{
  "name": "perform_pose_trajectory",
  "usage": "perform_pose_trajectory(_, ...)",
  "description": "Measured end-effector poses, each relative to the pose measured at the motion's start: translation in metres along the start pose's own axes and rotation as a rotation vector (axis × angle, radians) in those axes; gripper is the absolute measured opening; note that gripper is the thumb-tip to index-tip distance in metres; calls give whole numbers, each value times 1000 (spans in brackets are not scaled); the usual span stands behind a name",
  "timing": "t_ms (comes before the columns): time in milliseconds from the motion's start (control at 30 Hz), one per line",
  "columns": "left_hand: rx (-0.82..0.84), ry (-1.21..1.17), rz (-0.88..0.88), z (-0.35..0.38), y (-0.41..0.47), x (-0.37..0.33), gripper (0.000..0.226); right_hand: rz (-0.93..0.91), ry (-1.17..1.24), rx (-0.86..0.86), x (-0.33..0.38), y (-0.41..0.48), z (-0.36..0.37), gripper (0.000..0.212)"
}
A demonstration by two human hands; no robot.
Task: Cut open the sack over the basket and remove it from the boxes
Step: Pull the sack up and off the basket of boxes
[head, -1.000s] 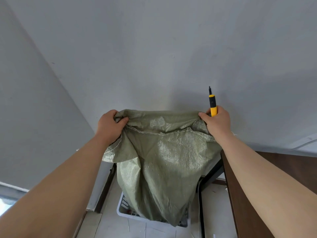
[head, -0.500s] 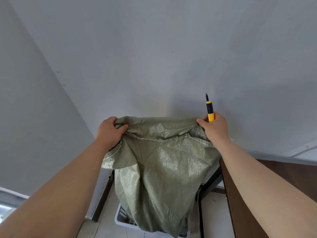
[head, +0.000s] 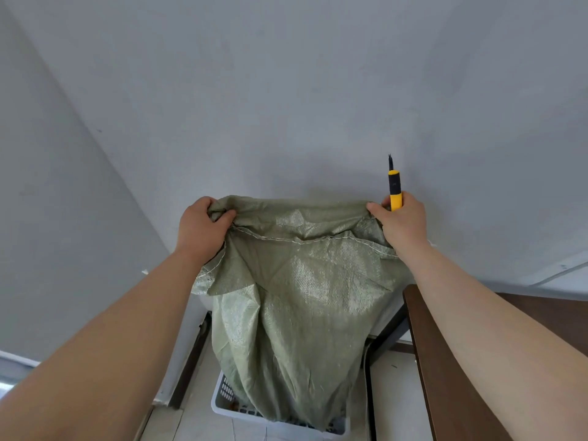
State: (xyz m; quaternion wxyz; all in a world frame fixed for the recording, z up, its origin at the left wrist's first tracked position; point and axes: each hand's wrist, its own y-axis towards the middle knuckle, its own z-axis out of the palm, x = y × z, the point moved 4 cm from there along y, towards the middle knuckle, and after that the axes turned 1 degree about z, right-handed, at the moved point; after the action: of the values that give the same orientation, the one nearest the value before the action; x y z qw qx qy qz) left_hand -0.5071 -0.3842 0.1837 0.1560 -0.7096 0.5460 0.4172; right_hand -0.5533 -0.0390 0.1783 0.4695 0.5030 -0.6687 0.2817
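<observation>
Sack (head: 299,291) held higher, basket (head: 222,405) still beneath

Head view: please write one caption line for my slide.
Both hands, left hand and right hand, hold the green sack above the white basket.

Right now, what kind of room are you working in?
Probably a plain indoor corner, maybe a storeroom or utility space: bare grey walls, tiled floor, a white basket beside a dark wooden table.

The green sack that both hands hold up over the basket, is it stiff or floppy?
Probably floppy: the sack folds and drapes between the left hand and right hand. It looks light, hanging slack. Its woven, shiny surface may be slippery.
</observation>
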Motion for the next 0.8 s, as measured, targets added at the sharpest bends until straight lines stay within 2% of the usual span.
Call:
perform_pose_trajectory(333,-55,-46,-19,-10,7,-11,21,-24,49,-41,17,0,1,29)
perform_pose_trajectory(800,-44,-45,-17,-17,4,-12,20,3,49,-20,24,-4,1,29)
